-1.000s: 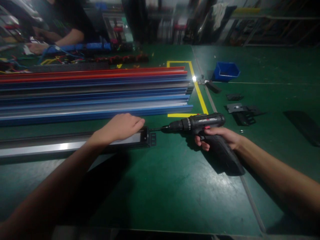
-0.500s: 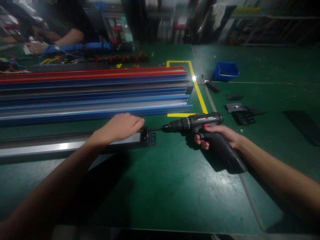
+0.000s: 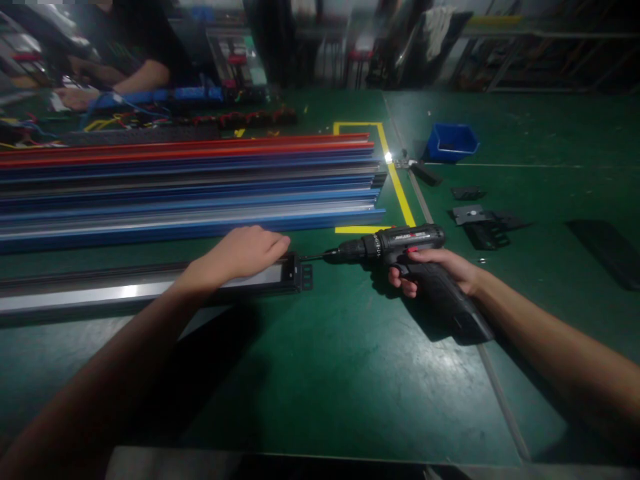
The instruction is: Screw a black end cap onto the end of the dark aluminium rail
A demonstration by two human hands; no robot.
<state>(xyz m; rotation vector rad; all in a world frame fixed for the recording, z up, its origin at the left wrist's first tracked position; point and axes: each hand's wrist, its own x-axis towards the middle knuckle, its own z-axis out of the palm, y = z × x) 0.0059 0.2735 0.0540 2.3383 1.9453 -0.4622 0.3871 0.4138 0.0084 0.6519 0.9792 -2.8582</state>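
Observation:
My right hand (image 3: 435,267) is wrapped around the grip of a black cordless drill (image 3: 417,237), which lies level and points left. Its long thin bit meets the end of a long black and silver metal profile (image 3: 130,291), at a black end cap with a slotted tab (image 3: 307,277). Near that end, my left hand (image 3: 245,252) is closed over the top of the profile; its fingers go down the far side and are partly hidden. The bit's very tip cannot be made out against the cap.
Behind lie several long blue, black and red profiles (image 3: 200,223) beside yellow tape (image 3: 401,193). To the right are a blue bin (image 3: 453,143), black brackets (image 3: 487,235), and a dark flat piece (image 3: 607,253). A co-worker's hand (image 3: 77,99) is near wires (image 3: 107,122) at back left.
Almost nothing differs. Both hands, the drill and the profile keep their places; the view shifts very slightly. The co-worker's hand has moved a little to the right.

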